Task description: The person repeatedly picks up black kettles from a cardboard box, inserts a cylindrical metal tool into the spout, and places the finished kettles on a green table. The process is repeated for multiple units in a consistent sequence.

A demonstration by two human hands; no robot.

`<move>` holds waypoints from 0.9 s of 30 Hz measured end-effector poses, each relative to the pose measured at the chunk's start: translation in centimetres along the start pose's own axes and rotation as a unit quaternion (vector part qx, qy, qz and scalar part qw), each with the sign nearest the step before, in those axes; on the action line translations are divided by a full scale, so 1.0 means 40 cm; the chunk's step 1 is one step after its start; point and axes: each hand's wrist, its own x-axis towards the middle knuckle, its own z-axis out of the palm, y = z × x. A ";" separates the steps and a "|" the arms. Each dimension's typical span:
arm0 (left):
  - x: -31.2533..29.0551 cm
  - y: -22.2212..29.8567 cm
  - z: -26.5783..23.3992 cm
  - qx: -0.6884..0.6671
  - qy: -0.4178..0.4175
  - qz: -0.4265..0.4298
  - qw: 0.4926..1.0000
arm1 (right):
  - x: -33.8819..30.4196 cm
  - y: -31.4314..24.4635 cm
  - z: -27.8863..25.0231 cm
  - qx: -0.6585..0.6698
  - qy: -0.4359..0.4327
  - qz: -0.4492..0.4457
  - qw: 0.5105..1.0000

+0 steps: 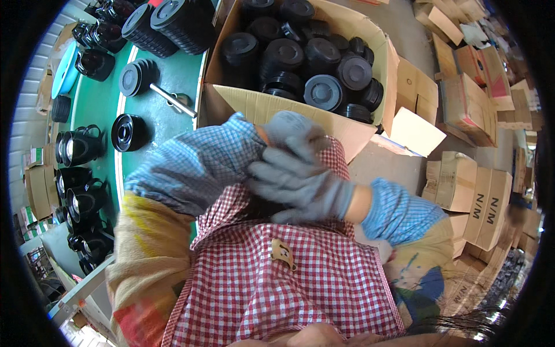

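Note:
Both my hands wear grey knit gloves and meet in front of my chest, over a red-and-white checked apron [277, 283]. My left hand [292, 128] is curled, its blue checked sleeve [191, 165] coming in from the lower left. My right hand [298, 185] lies just below it, with its fingers spread and pointing left across the wrist of the left glove. No object shows in either hand. Nearest ahead is an open cardboard box [272, 107] full of black round lids [321, 55].
A green table [101, 104] on the left carries black jug-like pots [81, 147], stacked black lids [159, 23], a single black ring [127, 132] and a metal rod [173, 101]. Several cardboard cartons [474, 196] are stacked on the floor at the right.

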 end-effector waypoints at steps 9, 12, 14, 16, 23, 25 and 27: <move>0.061 -0.004 0.027 0.079 0.019 0.064 0.995 | 0.079 -0.043 0.007 -0.001 0.005 0.009 1.000; -0.002 -0.082 0.090 -0.016 0.175 0.110 0.978 | -0.027 0.083 0.034 0.084 -0.033 0.027 0.996; -0.034 -0.128 0.162 -0.253 0.238 0.185 0.919 | -0.067 0.122 0.026 0.152 -0.086 0.085 0.981; 0.003 -0.112 0.124 -0.122 0.196 0.084 0.969 | -0.009 0.055 -0.003 0.148 -0.093 0.069 0.982; 0.006 -0.099 0.148 -0.075 0.251 0.220 0.940 | -0.033 0.085 -0.026 0.032 -0.014 -0.025 0.999; -0.001 -0.107 0.132 -0.100 0.239 0.234 0.937 | -0.042 0.084 -0.034 0.033 -0.021 -0.019 0.999; 0.025 -0.098 0.090 -0.060 0.179 0.142 0.972 | 0.043 -0.008 -0.013 0.019 -0.007 -0.030 0.999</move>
